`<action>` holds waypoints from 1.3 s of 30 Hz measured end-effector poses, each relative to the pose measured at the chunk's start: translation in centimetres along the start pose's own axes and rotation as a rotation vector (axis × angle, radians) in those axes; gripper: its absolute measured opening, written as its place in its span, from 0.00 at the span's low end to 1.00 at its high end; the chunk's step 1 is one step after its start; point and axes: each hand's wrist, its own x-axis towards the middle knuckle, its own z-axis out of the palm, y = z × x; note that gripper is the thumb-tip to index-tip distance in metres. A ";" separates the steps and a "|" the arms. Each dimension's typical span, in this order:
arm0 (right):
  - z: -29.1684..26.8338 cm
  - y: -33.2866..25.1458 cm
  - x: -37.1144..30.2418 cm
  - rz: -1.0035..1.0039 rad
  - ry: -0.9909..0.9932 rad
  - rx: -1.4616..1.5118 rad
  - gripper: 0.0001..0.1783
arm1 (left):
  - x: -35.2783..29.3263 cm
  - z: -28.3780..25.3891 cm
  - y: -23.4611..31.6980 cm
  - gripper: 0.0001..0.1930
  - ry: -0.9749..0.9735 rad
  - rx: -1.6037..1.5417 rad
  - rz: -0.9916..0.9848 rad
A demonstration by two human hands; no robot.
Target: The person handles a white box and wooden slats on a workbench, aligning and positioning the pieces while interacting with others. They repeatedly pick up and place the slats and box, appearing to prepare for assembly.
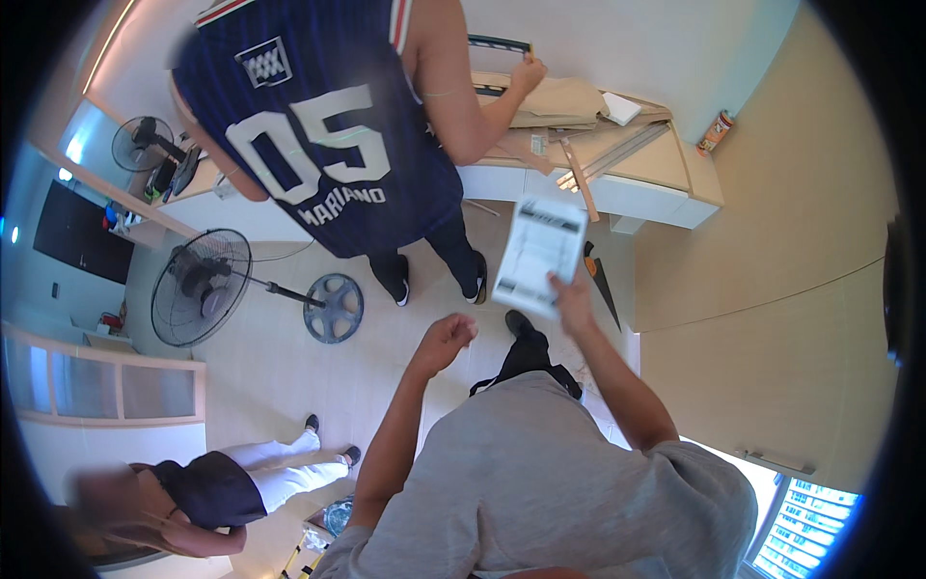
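Note:
My right hand (573, 301) grips the lower right edge of a flat white rectangular item (540, 253) with dark printed bands, thumb on top. Whether it is a thin box or a booklet I cannot tell. It is held tilted above the floor, in front of my body. My left hand (448, 344) hangs in the air to the left of it, apart from it, with its fingers curled in. Whatever may be inside those fingers is hidden. A handsaw (602, 282) leans just beyond my right hand, its blade pointing down.
Ahead, a co-worker in a dark jersey (318, 125) stands at a bench (666, 159) bearing wood strips and a tan cloth or bag (569, 100). A pedestal fan (202, 287) stands left. Another person (212, 487) is lower left. A tall cabinet (762, 318) lines the right.

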 end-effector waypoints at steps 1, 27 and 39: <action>-1.9 -0.9 3.1 -0.053 0.088 -0.133 0.16 | 0.1 -1.0 -0.9 0.16 -0.081 0.130 -0.118; 26.7 -0.8 60.1 0.508 -0.222 0.240 0.29 | -2.3 4.3 -12.8 0.14 0.841 -0.300 -0.925; 10.1 -1.4 42.7 -0.093 -0.481 -0.084 0.10 | -1.1 2.7 -17.9 0.14 0.409 0.080 -0.763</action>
